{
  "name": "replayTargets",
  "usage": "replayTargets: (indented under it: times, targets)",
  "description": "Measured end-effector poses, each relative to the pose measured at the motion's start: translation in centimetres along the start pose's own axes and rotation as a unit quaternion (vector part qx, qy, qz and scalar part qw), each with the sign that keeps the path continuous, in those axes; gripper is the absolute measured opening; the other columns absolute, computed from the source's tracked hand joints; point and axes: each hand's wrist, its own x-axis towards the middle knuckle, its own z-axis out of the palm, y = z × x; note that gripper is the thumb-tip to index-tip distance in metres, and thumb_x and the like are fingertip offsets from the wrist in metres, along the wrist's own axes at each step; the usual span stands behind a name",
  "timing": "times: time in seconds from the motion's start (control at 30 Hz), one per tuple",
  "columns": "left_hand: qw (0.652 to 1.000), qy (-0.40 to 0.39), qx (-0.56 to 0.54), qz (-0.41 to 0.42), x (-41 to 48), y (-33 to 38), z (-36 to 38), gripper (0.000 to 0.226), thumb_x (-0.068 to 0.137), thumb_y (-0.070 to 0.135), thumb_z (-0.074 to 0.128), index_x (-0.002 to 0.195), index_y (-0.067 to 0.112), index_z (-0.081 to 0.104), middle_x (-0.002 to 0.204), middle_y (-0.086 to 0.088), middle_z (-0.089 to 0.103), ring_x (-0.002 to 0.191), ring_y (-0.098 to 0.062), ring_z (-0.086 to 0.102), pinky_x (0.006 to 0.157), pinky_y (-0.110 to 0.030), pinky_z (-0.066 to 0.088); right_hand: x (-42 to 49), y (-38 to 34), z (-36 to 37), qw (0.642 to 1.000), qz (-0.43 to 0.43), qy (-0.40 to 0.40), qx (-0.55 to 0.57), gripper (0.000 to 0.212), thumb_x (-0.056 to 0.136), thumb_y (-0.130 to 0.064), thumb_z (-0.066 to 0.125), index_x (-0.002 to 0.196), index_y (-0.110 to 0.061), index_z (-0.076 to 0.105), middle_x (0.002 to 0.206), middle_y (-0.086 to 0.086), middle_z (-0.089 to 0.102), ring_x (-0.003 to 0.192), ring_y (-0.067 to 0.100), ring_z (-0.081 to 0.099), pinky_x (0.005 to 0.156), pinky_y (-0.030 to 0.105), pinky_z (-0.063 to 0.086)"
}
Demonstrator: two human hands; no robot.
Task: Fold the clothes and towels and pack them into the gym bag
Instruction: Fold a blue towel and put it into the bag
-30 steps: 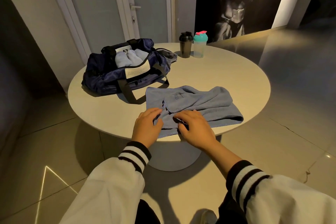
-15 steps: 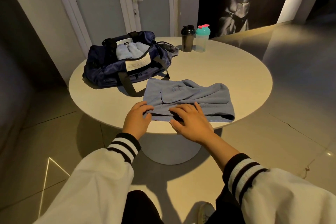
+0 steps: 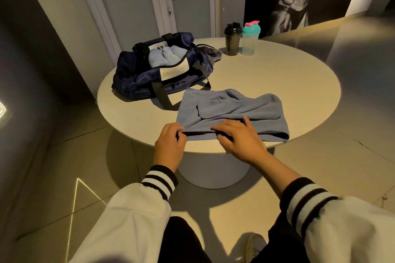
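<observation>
On the table (image 3: 277, 83), the towel (image 3: 235, 111) lies nearest — gym bag (image 3: 136, 79) behind-left, bottles (image 3: 232, 45) farther back.

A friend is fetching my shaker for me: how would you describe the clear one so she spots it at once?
Find the round white table and look past the navy gym bag to its far edge. Two shaker bottles stand side by side there; yours is the right-hand bottle, see-through with a teal lid and pink cap, unlike the all-black bottle.

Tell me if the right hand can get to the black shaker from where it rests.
Probably yes, with a lean: the right hand lies on the towel at the table's near edge, the black shaker stands at the far edge, and nothing upright stands between.
</observation>
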Motion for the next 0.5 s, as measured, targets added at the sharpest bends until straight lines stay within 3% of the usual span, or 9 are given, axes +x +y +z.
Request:
replayTargets:
  times: [0.07, 0.13, 0.2, 0.3, 0.4, 0.43, 0.5]
  targets:
    - [1.0, -0.011, 0.007, -0.018, 0.1, 0.3, 0.0, 0.009, 0.097, 0.011, 0.055, 0.1, 0.01, 0.063, 0.112, -0.002, 0.059, 0.091, -0.015, 0.055, 0.078, -0.024, 0.045, -0.2, 0.0, -0.2, 1.0, -0.015, 0.009, 0.016, 0.03, 0.101, -0.028, 0.049, 0.126, -0.036, 0.064, 0.123, -0.013, 0.065, 0.119, 0.01, 0.053, 0.121, 0.039, 0.015]
    - [0.999, -0.021, 0.017, -0.025, 0.1, 0.3, 0.0, 0.006, 0.095, 0.012, 0.056, 0.095, 0.01, 0.061, 0.118, -0.001, 0.058, 0.091, -0.013, 0.054, 0.079, -0.023, 0.041, -0.4, 0.2, -0.3, 0.999, -0.022, 0.016, 0.039, 0.029, 0.099, -0.022, 0.055, 0.122, -0.032, 0.068, 0.121, -0.011, 0.067, 0.117, 0.011, 0.054, 0.118, 0.037, 0.024]
    - [0.999, -0.032, 0.025, -0.018, -0.1, 0.2, 0.0, 0.004, 0.095, 0.011, 0.057, 0.094, 0.009, 0.06, 0.126, -0.002, 0.057, 0.096, -0.013, 0.054, 0.082, -0.022, 0.04, -0.6, 0.3, -0.4, 0.998, -0.019, 0.025, 0.053, 0.026, 0.097, -0.022, 0.058, 0.116, -0.031, 0.072, 0.118, -0.011, 0.066, 0.112, 0.011, 0.053, 0.102, 0.033, 0.043]
    - [0.998, -0.054, 0.034, -0.009, -0.2, -0.1, 0.2, 0.007, 0.093, 0.011, 0.057, 0.099, 0.011, 0.059, 0.129, -0.003, 0.055, 0.115, -0.021, 0.054, 0.093, -0.026, 0.041, -0.7, 0.4, -0.5, 0.998, 0.004, 0.019, 0.067, 0.026, 0.095, -0.023, 0.058, 0.113, -0.033, 0.073, 0.108, -0.013, 0.056, 0.107, 0.009, 0.047, 0.079, 0.018, 0.037]
    - [0.996, -0.044, 0.073, 0.029, 0.2, 0.9, 0.9, 0.022, 0.09, 0.009, 0.058, 0.111, 0.016, 0.06, 0.134, -0.004, 0.053, 0.139, -0.028, 0.037, 0.12, -0.042, 0.025, -0.4, 0.2, -0.6, 0.998, 0.001, -0.001, 0.065, 0.028, 0.095, -0.022, 0.058, 0.117, -0.032, 0.073, 0.104, -0.011, 0.06, 0.1, 0.012, 0.048, 0.078, 0.022, 0.035]
    - [0.993, -0.045, 0.085, 0.064, 0.3, 1.7, 1.3, 0.026, 0.089, 0.008, 0.058, 0.113, 0.017, 0.061, 0.134, -0.003, 0.054, 0.137, -0.027, 0.039, 0.12, -0.046, 0.024, -0.3, 0.2, -0.7, 0.998, -0.003, -0.003, 0.066, 0.03, 0.094, -0.022, 0.058, 0.119, -0.031, 0.072, 0.104, -0.01, 0.063, 0.099, 0.012, 0.05, 0.081, 0.024, 0.036]
    - [0.986, -0.09, 0.062, 0.127, 0.3, 4.0, 2.5, 0.03, 0.087, 0.006, 0.058, 0.115, 0.017, 0.063, 0.124, -0.001, 0.059, 0.122, -0.021, 0.049, 0.111, -0.045, 0.036, -0.4, 0.5, -0.6, 0.997, -0.01, 0.012, 0.077, 0.031, 0.092, -0.021, 0.058, 0.12, -0.029, 0.071, 0.104, -0.008, 0.067, 0.098, 0.012, 0.052, 0.089, 0.026, 0.037]
